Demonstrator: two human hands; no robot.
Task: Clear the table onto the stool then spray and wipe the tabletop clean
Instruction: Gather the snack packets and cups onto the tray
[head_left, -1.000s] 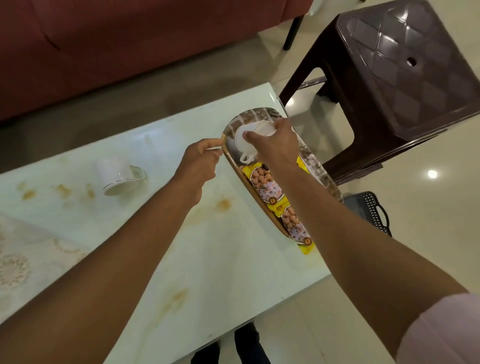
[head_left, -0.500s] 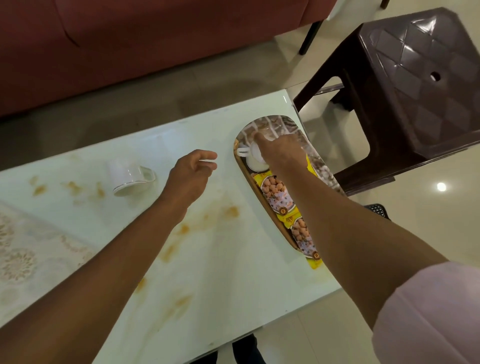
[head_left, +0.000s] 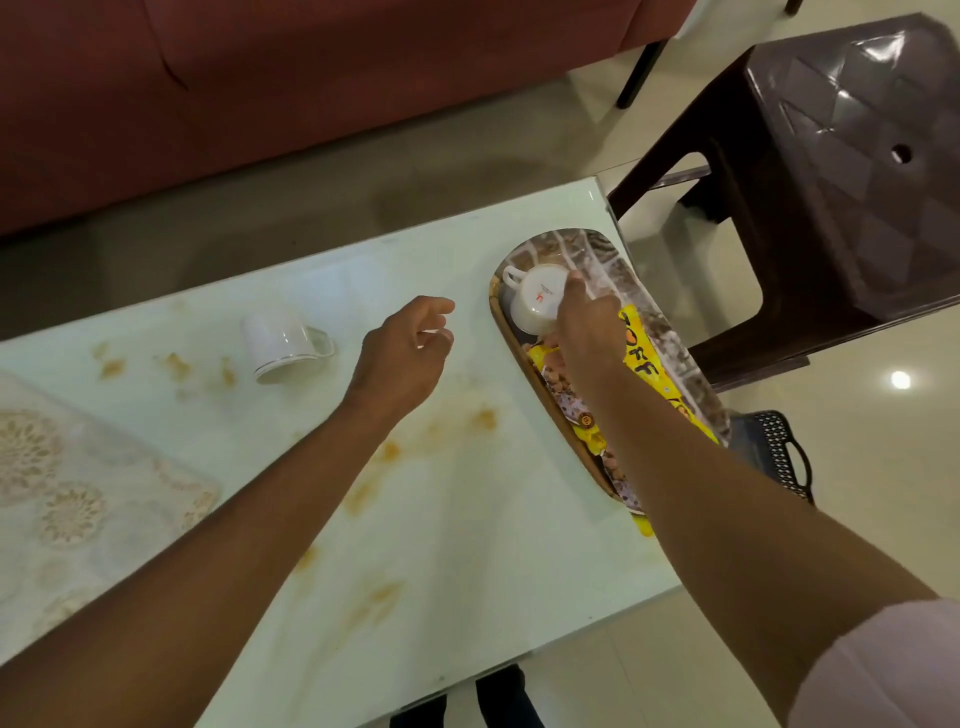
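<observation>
The white cup now lies tilted on the oval tray, base up — a second ago the right hand held it above the tray. The left hand has drawn back from the tray's edge, fingers loosely curled over the counter.

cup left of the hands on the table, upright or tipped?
Tipped. The white cup lies on its side on the tabletop, rim toward the camera, handle out to the right, with neither hand touching it.
</observation>
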